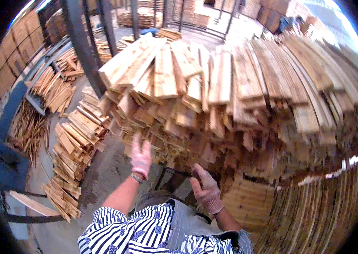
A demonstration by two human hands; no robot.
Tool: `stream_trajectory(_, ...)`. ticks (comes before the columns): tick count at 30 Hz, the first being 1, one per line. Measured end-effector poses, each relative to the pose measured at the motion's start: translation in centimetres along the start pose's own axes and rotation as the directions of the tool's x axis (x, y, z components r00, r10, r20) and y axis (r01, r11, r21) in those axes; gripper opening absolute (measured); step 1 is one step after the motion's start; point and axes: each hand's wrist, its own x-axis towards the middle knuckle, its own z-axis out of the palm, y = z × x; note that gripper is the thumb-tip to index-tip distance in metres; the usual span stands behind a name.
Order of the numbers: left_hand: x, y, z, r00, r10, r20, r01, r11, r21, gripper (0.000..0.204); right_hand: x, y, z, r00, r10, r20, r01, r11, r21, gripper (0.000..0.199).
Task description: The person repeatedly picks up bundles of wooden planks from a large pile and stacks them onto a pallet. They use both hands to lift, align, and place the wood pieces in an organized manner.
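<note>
A large pile of rough wooden boards point(219, 80) fills the space in front of me, their cut ends facing my way. In a pink glove, my left hand point(140, 158) is raised near the lower left of the pile, fingers stretched and holding nothing. My right hand point(205, 186), in a dirty greyish-pink glove, is lower and to the right, below the pile's near side. Its fingers are extended with the thumb apart, and nothing shows in it. Whether either hand touches the wood I cannot tell. The pile's lower ends are blurred.
Dark metal posts point(86, 46) rise at the pile's left. Short boards point(75, 139) lie in a long heap on the left floor, with thin sticks point(28, 122) beyond. Evenly stacked slats point(310, 207) stand at lower right, beside a wooden panel point(248, 199). More stacked timber point(187, 15) stands behind.
</note>
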Motion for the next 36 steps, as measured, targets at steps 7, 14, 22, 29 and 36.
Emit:
stream_trajectory(7, 19.1, 4.8, -10.3, 0.875, 0.364, -0.318, -0.288, 0.921, 0.262, 0.075, 20.9, -8.7, 1.2, 0.865, -0.494, 0.094, 0.499, 0.866, -0.043, 0.049)
stream_trajectory(14, 27.3, 14.4, -9.4, 0.818, 0.51, 0.264, -0.349, 0.075, 0.934, 0.079, 35.4, -13.1, 5.2, 0.925, -0.064, 0.374, 0.332, 0.615, -0.716, 0.063)
stream_trajectory(22, 40.0, 16.2, -9.1, 0.937, -0.058, 0.344, -0.306, 0.336, 0.891, 0.071, 37.4, -12.6, 10.0, 0.924, 0.141, 0.354, 0.004, 0.926, -0.378, 0.064)
stream_trajectory(29, 37.0, 19.3, -5.1, 0.742, -0.212, 0.636, -0.073, 0.918, 0.391, 0.073, 41.1, -7.0, 3.4, 0.992, -0.111, 0.056, 0.118, 0.707, -0.697, 0.052)
stream_trajectory(36, 43.0, 7.5, -2.2, 0.862, -0.168, 0.478, 0.03, 0.959, 0.283, 0.081, 44.9, -3.6, 3.0, 0.872, 0.464, 0.159, -0.127, 0.527, -0.841, 0.053)
